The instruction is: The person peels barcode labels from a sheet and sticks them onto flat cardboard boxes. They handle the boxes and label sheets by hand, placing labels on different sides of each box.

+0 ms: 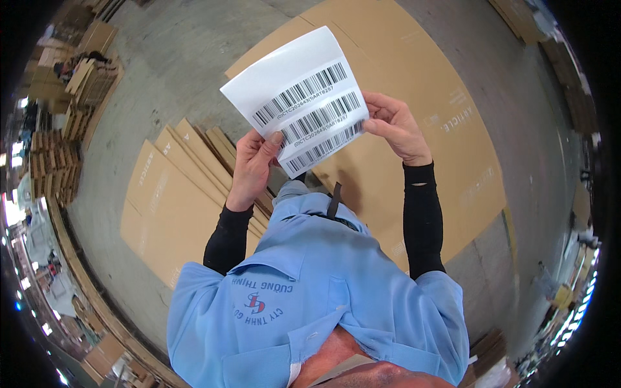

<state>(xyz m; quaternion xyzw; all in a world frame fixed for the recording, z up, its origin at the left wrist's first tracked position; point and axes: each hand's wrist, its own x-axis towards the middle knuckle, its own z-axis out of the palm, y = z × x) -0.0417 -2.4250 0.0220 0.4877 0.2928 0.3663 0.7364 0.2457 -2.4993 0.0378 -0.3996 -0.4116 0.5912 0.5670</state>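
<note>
A white sheet of barcode labels (301, 68), printed with three rows of black bars, is held up over the floor, slightly tilted. My left hand (253, 165) pinches its lower left edge, with the thumb lying on the front. At the right edge, my right hand (398, 129) grips the sheet between thumb and fingers. Below it on the right lies a large flat cardboard carton (433, 168), partly covered by the sheet and my arm. Several flattened cartons (171, 194) are fanned in a stack to the left, beside my left forearm.
Grey concrete floor (165, 71) shows around the cardboard. Wooden pallets (55, 165) are stacked at the far left, with piled cardboard (87, 71) above them. More brown boards (517, 19) stand at the upper right. A yellow object (561, 296) is at the right rim.
</note>
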